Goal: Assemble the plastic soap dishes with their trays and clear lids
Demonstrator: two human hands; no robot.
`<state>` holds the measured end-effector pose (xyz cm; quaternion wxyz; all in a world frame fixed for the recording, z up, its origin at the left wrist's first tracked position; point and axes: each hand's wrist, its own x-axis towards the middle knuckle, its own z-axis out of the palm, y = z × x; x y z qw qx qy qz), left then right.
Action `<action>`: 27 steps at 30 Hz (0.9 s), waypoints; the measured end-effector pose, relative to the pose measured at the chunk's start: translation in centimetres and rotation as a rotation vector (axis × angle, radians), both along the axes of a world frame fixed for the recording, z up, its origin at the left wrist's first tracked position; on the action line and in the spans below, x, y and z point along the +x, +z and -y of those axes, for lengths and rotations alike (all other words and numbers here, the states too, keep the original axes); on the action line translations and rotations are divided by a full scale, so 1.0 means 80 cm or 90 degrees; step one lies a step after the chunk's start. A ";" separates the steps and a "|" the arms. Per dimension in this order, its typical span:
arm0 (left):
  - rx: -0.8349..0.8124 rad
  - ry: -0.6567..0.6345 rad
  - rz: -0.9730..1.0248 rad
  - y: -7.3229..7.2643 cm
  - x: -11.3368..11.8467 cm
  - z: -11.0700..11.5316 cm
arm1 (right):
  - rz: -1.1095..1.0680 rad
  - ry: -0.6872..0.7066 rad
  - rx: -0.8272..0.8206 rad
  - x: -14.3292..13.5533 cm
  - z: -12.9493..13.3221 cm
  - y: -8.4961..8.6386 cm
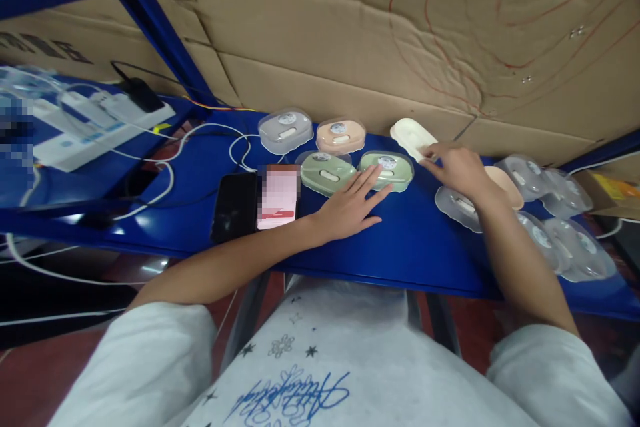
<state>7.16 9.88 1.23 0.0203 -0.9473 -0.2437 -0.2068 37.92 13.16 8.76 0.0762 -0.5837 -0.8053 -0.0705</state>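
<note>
My left hand (353, 208) lies with fingers spread, its fingertips at the front green box (400, 180). Another green oval box (320, 180) is just left of those fingers; both look like soap boxes with clear covers and round stickers. In my right hand (457, 170) a cream oval plastic dish (413, 138) is pinched by its near end and tilted up. Under the right wrist sit a grey oval box (453, 205) and a peach oval piece (507, 187), each partly covered by the arm. Behind the green boxes stand a grey box (285, 140) and a peach box (340, 141).
Several grey boxes (575, 243) crowd the right end of the blue table (400, 240). Two phones, one dark (235, 203) and one lit (279, 193), lie left of my hand. White cables (173, 173) run from a power strip (110, 127). Cardboard (320, 33) walls the back.
</note>
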 end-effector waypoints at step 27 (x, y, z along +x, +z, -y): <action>-0.096 0.198 -0.083 0.050 -0.068 -0.033 | 0.127 -0.353 -0.041 0.083 0.107 0.030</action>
